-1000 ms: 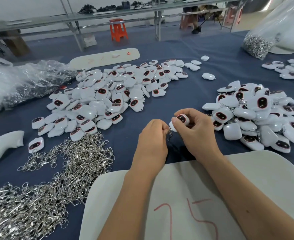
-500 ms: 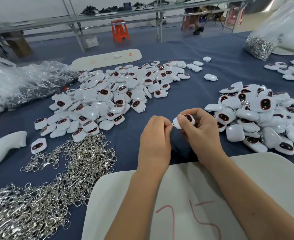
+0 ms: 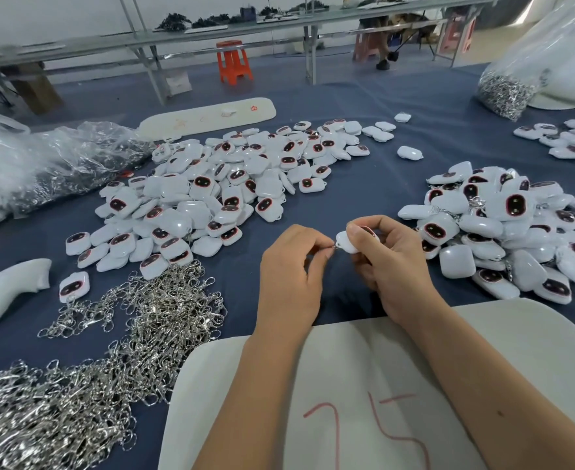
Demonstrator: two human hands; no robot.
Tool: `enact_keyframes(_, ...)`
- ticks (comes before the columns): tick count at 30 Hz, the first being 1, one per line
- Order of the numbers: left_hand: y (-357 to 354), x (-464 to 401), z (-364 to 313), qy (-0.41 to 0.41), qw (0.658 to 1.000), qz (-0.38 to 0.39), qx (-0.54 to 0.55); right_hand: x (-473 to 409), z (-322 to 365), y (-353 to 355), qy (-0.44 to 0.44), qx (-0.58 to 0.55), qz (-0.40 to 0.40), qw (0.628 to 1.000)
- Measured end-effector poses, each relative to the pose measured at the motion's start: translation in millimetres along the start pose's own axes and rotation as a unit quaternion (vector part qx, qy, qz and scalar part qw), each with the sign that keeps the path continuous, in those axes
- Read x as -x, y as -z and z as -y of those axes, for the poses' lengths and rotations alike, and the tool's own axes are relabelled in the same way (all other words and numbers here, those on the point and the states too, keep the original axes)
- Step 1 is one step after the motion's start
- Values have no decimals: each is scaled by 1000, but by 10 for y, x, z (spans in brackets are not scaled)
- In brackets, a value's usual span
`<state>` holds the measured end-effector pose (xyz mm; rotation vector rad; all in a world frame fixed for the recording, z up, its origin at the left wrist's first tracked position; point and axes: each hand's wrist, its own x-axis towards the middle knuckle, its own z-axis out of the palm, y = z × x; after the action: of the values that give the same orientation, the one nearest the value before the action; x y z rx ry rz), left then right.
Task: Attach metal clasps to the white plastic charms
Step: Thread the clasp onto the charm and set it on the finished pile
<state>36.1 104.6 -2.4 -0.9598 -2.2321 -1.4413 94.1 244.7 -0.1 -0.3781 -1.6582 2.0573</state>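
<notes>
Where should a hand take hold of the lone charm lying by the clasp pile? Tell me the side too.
Pinch the lone charm across its two long white edges, coming from above. It lies flat and face up on the blue cloth, its edges clear of the clasp pile, though its lower end touches loose chain.

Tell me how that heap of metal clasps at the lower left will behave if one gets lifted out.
The heap of metal clasps looks tangled, hooks and chain links interlocked, so lifting one would probably drag neighbours along. The chains lie in loose curls near the heap's edge, so they are likely floppy, not stiff. The shiny metal may be slippery to pinch.
</notes>
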Motion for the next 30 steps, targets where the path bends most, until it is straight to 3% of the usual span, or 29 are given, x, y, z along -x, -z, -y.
enact_keyframes(9,16,23,-63,42,998,15,-52,10,-33,-25,34,51,-17,998)
enact_keyframes(16,55,4,-126,55,984,64,-158,56,-93,-63,201,234,-1,951)
enact_keyframes(20,70,-5,-108,59,973,70,-211,90,-113,-94,258,280,20,925)
enact_keyframes(22,61,21,-76,81,985,31,-151,88,-101,-100,233,232,23,944)
enact_keyframes(25,44,13,-102,145,987,-37,54,61,-47,-64,121,67,26,990)
enact_keyframes(27,16,-22,-108,198,964,-47,171,38,-34,-29,70,16,32,997)
enact_keyframes(30,-39,-25,-119,285,896,-26,339,14,-42,-17,35,-26,42,998)
